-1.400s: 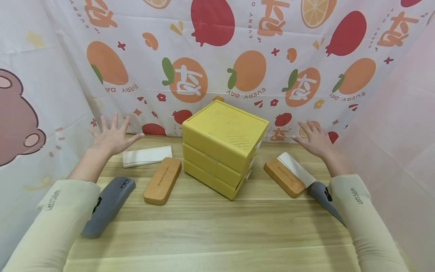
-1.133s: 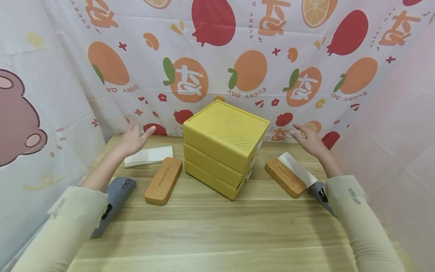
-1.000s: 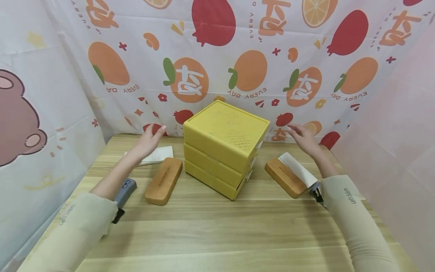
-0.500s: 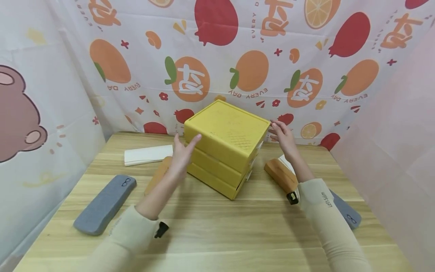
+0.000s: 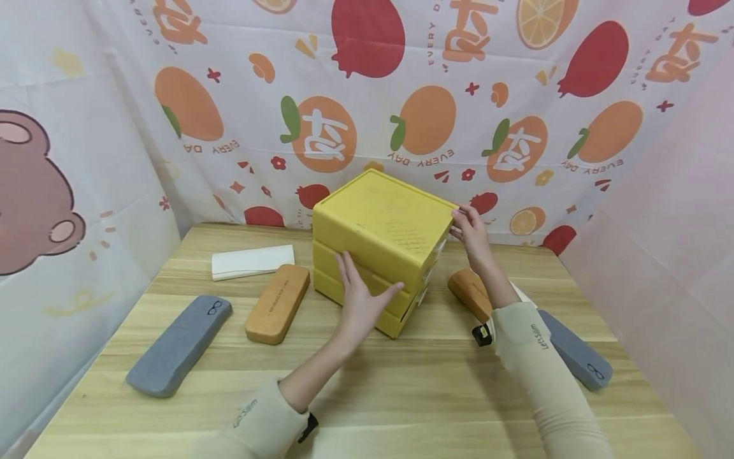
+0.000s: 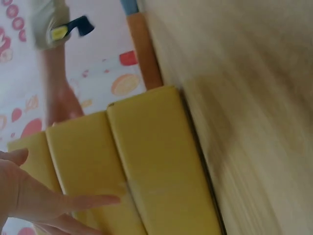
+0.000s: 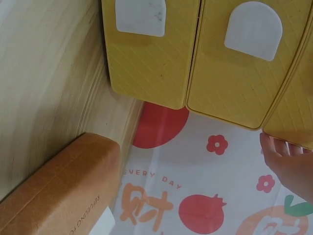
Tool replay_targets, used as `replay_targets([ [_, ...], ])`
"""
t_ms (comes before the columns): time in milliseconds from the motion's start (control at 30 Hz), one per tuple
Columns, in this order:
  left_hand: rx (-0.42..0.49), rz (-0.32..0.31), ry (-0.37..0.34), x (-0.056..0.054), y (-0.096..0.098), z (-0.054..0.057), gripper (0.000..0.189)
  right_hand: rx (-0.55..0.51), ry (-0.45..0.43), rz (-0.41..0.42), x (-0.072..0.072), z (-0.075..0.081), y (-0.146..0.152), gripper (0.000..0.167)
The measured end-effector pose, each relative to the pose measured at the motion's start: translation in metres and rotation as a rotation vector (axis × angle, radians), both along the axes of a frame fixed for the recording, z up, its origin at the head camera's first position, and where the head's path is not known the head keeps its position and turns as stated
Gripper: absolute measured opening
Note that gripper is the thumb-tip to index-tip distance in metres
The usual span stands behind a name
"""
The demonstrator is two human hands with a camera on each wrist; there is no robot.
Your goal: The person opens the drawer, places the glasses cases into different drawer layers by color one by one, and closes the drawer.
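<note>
A yellow three-tier drawer box stands at an angle on the table, with white pull tabs on its drawer fronts. My left hand is in front of its plain side, fingers extended and thumb spread; in the left wrist view the fingers lie along the yellow surface, though firm contact is hard to judge. At the upper right back corner, my right hand touches the box's edge. Its fingers are partly hidden behind that edge in the right wrist view.
Left of the box lie a brown glasses case, a grey glasses case and a folded white cloth-like item. On the right are another brown case and grey case, partly behind my right arm. A fruit-print curtain hangs behind.
Both hands have moved inward from the sides to the box. The left has swung right across its front side; the right has come to the back right corner. The box has not moved.
</note>
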State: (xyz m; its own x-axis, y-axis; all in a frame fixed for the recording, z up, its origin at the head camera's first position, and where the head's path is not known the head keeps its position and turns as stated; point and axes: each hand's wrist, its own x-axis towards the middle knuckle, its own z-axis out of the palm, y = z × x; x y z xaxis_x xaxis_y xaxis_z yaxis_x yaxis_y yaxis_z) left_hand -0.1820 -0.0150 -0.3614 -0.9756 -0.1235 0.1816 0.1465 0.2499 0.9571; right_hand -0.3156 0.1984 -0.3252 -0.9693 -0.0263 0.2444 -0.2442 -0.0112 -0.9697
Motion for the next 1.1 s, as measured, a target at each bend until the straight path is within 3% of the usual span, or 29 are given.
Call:
replay_targets([
  [167, -0.053, 0.025, 0.057, 0.0, 0.01, -0.006, 0.119, -0.034, 0.001, -0.006, -0.001, -0.003, -0.001, 0.042],
  [600, -0.055, 0.02, 0.039, -0.004, 0.008, -0.006, 0.12, -0.029, 0.008, -0.012, -0.002, -0.003, 0.0, 0.038],
  [933, -0.014, -0.063, -0.031, -0.014, -0.014, 0.001, 0.122, 0.009, 0.026, -0.052, 0.003, -0.002, -0.003, 0.026],
  [1100, -0.077, -0.068, 0.005, -0.012, -0.013, 0.004, 0.121, 0.016, 0.014, -0.063, 0.003, -0.001, -0.004, 0.022],
])
